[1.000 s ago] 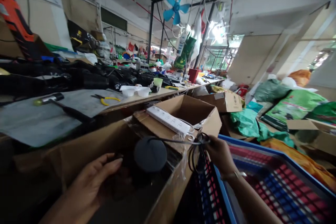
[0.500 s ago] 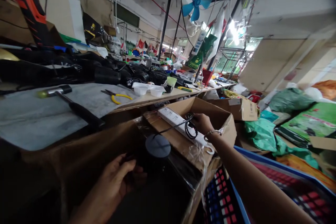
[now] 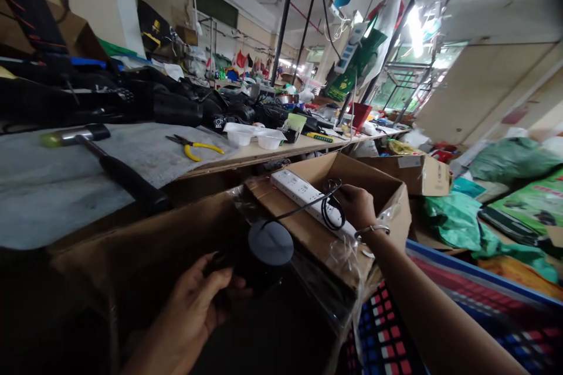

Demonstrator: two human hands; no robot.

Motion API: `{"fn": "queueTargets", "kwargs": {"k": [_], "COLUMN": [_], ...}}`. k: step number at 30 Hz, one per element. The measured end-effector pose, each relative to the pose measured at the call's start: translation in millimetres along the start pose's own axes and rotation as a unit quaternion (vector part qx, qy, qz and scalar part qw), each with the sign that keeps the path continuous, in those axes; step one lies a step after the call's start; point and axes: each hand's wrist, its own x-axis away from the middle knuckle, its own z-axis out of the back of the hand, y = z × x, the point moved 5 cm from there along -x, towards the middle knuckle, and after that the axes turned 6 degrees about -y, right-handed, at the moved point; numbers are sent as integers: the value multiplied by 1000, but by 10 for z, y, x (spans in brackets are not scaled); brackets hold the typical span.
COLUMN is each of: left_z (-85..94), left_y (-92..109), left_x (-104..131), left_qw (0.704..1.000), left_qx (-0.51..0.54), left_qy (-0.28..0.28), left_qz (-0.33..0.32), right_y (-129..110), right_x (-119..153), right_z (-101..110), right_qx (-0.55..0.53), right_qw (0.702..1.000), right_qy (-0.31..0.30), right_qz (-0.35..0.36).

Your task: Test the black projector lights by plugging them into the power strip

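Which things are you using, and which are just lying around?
Seemingly in use:
black device with round grey top, in left hand
thin coiled black cord, in right hand
perhaps the long white power strip

Lying around:
black-handled metal hammer
yellow-handled metal pliers

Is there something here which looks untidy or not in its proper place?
The hammer looks precariously placed: its handle juts past the edge of the workbench. Also, crumpled clear plastic dangles loosely near one end of the white power strip.
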Motion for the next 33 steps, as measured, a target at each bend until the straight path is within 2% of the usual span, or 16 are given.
{"fn": "queueTargets", "kwargs": {"k": [4,9,15,33], "left_z": [-18,-4,-54,-104], "left_y": [-12,-53,0,9], "left_x": [20,-11,-48,-71], "left_qw": [1000,1000,997,999], "left_qx": [3,17,15,18], "left_qy": [-6,-16,-38,-41], "left_qz": [0,4,-65,-24], "right_y": [30,57,80,3], "right_x": [31,28,100,162], "right_z": [-2,-92,-171,-182], "right_qx": [-3,7,4,14], "right_qw": [1000,999,1000,998], "right_qy": [3,-28,-22,-17], "right_qz": [7,31,7,-56]}}
